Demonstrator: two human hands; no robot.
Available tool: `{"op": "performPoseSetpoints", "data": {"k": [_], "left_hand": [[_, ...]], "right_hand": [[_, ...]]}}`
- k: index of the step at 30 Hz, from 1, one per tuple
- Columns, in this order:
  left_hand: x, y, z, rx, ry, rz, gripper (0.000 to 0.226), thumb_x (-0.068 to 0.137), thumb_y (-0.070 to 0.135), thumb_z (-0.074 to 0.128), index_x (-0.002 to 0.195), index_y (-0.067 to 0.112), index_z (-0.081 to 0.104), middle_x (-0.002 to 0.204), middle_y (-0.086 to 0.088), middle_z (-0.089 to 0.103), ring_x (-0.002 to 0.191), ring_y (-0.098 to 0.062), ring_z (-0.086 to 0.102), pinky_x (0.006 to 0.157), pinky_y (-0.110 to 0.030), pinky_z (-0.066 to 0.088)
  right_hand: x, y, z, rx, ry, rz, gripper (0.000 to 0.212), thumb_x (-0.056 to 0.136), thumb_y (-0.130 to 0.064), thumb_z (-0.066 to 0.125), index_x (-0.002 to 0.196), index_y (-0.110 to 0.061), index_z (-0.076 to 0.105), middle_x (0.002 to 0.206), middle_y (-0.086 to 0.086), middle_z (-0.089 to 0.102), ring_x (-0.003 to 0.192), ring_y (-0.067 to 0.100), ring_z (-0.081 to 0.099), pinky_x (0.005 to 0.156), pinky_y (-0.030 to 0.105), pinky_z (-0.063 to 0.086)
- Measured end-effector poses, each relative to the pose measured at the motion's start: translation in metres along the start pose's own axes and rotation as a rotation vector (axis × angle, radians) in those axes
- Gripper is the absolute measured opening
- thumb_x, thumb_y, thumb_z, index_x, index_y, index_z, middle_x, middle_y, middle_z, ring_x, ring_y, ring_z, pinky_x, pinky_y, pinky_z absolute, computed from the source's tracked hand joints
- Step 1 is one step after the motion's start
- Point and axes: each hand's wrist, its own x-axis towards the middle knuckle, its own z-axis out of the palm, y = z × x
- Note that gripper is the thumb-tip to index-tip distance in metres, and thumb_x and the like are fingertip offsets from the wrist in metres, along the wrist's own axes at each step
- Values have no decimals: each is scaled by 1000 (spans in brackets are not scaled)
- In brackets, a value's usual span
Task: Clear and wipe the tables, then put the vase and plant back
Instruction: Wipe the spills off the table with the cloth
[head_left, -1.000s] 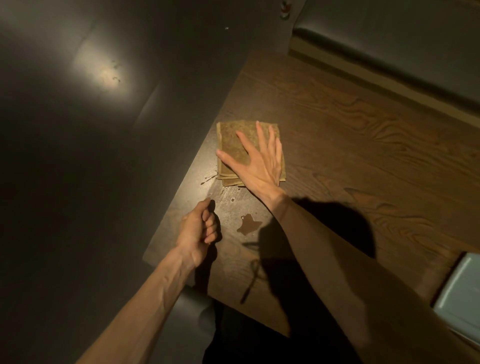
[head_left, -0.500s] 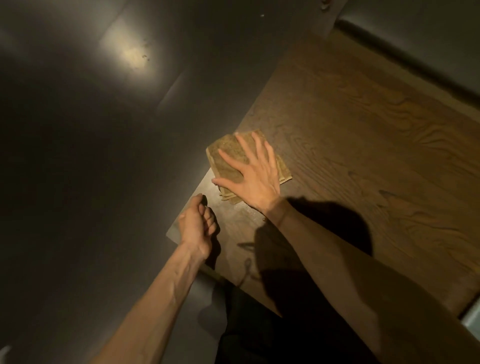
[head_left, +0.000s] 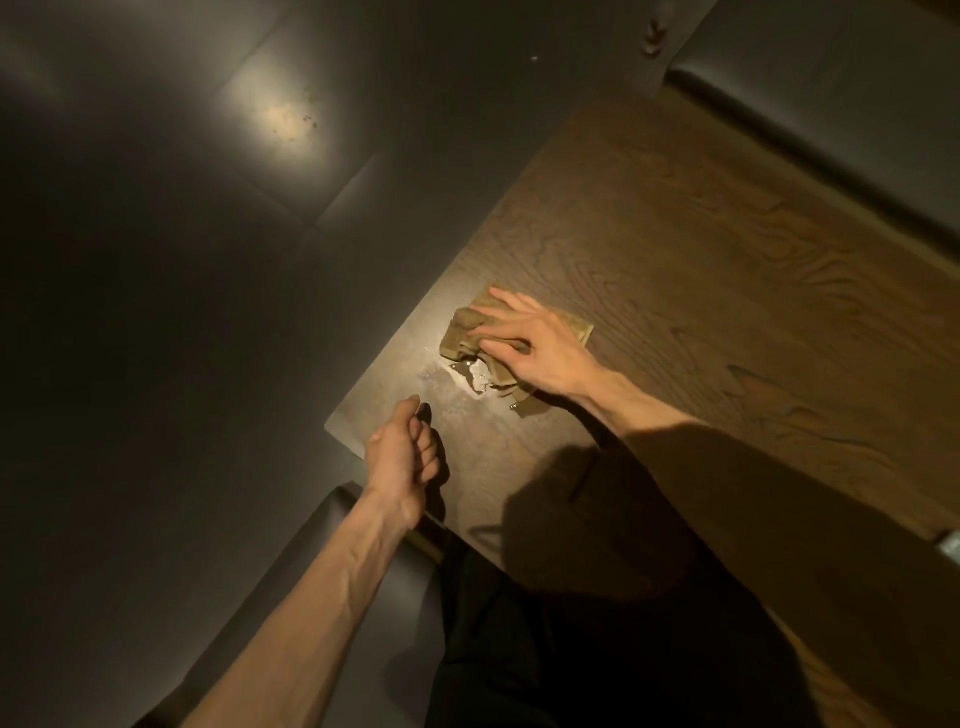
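Olive cloth (head_left: 467, 332) bunched under right hand (head_left: 540, 348), woodgrain table (head_left: 727, 260).

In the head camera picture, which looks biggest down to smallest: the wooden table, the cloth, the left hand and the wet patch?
1. wooden table
2. and 3. cloth and left hand: look alike; the hand is nearer and the right hand partly covers the cloth.
4. wet patch
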Motion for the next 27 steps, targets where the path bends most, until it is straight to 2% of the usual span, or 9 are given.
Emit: {"op": "performPoseSetpoints", "data": {"k": [3, 8, 10, 12, 14, 18, 21, 24, 27], "left_hand": [[-7, -13, -4, 17, -18, -24, 55, 98, 27, 53, 44, 23, 41, 45, 4, 29, 36, -9, 22, 32, -17, 19], [-20, -46, -1, 75, -32, -74, 51, 98, 28, 55, 50, 21, 39, 51, 0, 26, 40, -11, 21, 36, -20, 18], [-27, -54, 4, 72, -60, -78, 50, 98, 28, 54, 50, 21, 40, 52, 0, 26, 41, -11, 21, 37, -21, 18], [-31, -59, 8, 61, -79, -76, 52, 98, 29, 54, 48, 22, 40, 49, 1, 27, 40, -12, 22, 38, -21, 17], [-29, -60, 10, 22, -60, -69, 55, 98, 29, 56, 45, 24, 40, 46, 3, 27, 37, -11, 21, 37, -20, 16], [-14, -54, 5, -94, 25, -32, 56, 98, 26, 56, 44, 24, 42, 43, 3, 31, 33, -9, 22, 33, -17, 16], [-2, -42, -8, -129, 74, 0, 52, 98, 25, 55, 48, 22, 40, 44, 3, 30, 34, -10, 22, 34, -18, 16], [6, -27, -17, -129, 109, 12, 52, 96, 24, 56, 47, 24, 39, 44, 3, 29, 36, -10, 22, 35, -19, 17], [13, -12, -19, -107, 122, 16, 52, 96, 24, 56, 47, 23, 39, 44, 3, 29, 37, -11, 21, 36, -20, 16]], "right_hand": [[-28, -2, 14, -6, 84, -8, 31, 98, -33, 59, 128, -28, 67, 150, -7, 50, 151, 18, 25, 125, 41, 10], [-93, -4, 38, -10, 106, 16, 36, 98, -42, 54, 130, -29, 63, 153, -8, 44, 153, 18, 21, 124, 55, 12], [-112, -7, 51, -126, 102, 14, 41, 98, -41, 59, 138, -32, 56, 159, -7, 36, 154, 20, 14, 124, 56, 10], [-119, -13, 62, -338, 75, 29, 57, 95, -51, 59, 148, -36, 45, 165, -6, 22, 156, 21, 4, 124, 55, 9], [-117, -25, 72, -489, 94, 86, 66, 94, -63, 51, 153, -39, 36, 168, -4, 15, 156, 25, 2, 124, 55, 9], [-93, -42, 89, -597, 161, 78, 62, 97, -66, 40, 154, -40, 35, 168, 3, 17, 155, 34, 9, 121, 59, 15], [-60, -43, 93, -651, 121, 67, 62, 99, -69, 30, 155, -44, 27, 169, 3, 13, 155, 36, 7, 121, 59, 10], [-23, -44, 90, -686, 83, 65, 60, 101, -67, 19, 157, -45, 17, 169, 2, 7, 155, 36, 2, 122, 60, 5], [14, -39, 75, -689, 57, 22, 54, 105, -60, 15, 156, -45, 18, 169, 0, 8, 155, 33, 1, 122, 59, 5]]}}
